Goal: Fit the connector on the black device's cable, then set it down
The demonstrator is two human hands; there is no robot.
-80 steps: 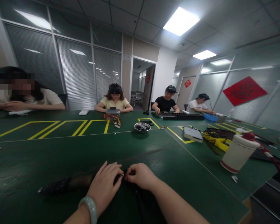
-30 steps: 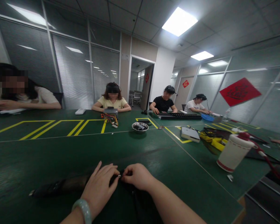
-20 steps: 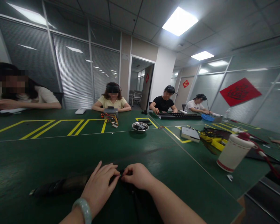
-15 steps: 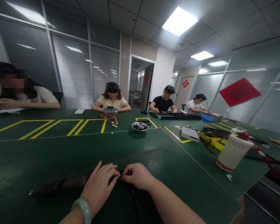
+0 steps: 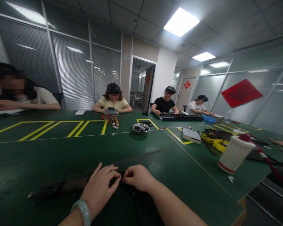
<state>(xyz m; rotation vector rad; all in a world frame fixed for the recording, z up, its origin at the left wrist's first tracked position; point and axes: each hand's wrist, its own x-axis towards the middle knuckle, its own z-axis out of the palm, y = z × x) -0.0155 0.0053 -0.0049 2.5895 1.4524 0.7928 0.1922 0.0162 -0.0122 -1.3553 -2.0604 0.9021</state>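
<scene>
Green table (image 5: pixel 191 182), yellow lines (image 5: pixel 37 121), black bundle (image 5: pixel 54 189), pale-green bangle (image 5: pixel 84 209)

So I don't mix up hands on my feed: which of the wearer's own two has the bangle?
The left hand, over the dark long object: a pale green bangle circles its wrist. The right hand shows a bare wrist.

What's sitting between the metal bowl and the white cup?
Between bowl and cup, the head view shows yellow tape, a grey box and, nearer the cup, a yellow tray.
</scene>
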